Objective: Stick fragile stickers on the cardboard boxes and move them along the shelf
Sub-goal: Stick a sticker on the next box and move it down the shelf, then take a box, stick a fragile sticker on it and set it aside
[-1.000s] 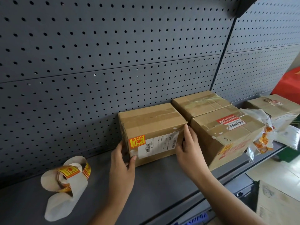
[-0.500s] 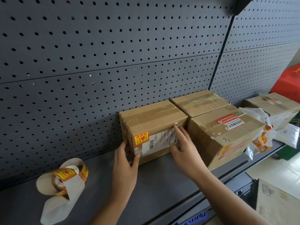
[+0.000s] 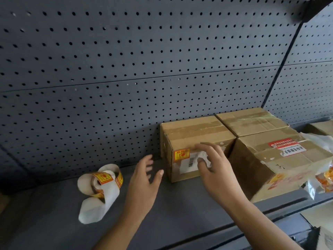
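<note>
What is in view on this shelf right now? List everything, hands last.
stickered box: one, brown, centre
other boxes: three, brown, to its right; farthest cut off
fragile sticker: one, yellow-red, upper left of the stickered box's front
shipping label: one, white, beside that sticker, partly under fingers
sticker roll: one, white backing, yellow-red stickers, far left
plastic bag: one, clear with orange contents, far right
pegboard: one, dark grey, behind everything
shelf: one, dark grey, under everything
left hand: one, open, beside the stickered box's left edge
right hand: one, fingers on the stickered box's front
</note>
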The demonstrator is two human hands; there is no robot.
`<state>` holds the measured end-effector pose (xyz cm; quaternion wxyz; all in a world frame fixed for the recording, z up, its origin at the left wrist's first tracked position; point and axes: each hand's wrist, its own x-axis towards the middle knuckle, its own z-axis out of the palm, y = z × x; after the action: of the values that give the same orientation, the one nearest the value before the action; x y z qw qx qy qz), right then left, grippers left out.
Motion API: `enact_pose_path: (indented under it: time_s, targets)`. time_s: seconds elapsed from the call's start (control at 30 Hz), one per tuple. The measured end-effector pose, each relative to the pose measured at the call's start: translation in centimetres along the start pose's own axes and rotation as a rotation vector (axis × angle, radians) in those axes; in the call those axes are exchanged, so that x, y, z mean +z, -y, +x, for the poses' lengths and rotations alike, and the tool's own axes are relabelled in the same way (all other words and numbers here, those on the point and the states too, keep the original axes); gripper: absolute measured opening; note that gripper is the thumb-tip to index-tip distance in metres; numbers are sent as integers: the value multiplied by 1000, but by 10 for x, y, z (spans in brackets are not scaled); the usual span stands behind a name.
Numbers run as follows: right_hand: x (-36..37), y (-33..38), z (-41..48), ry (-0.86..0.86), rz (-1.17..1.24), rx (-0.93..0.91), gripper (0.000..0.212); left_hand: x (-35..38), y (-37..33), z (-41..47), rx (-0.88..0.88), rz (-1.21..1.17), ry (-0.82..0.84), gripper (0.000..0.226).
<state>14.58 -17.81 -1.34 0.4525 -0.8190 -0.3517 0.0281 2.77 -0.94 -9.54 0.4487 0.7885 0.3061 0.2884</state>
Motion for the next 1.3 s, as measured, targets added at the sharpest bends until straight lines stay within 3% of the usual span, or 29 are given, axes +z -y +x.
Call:
enact_pose_path:
  time_s: [0.23, 0.57, 0.8, 0.97, 1.13, 1.3]
  targets:
    - [48, 51, 0, 171, 54, -203, 35, -93, -9, -44, -19, 73, -199, 33]
    - [143, 110, -6, 487, 180, -325, 28, -238, 19, -130, -190, 217, -638, 31]
    - [193, 150, -21, 624, 137, -342, 28, -308, 49, -163, -328, 238, -783, 28]
    - [240, 185, -31, 662, 111, -304, 34, -368, 84, -165, -350, 217, -860, 28]
    - [302, 232, -51, 772, 135, -154, 44, -446, 137, -158, -390, 218, -915, 35]
    - [352, 274, -73, 865, 202, 72, 67, -498, 171, -137, -512, 24, -878, 56]
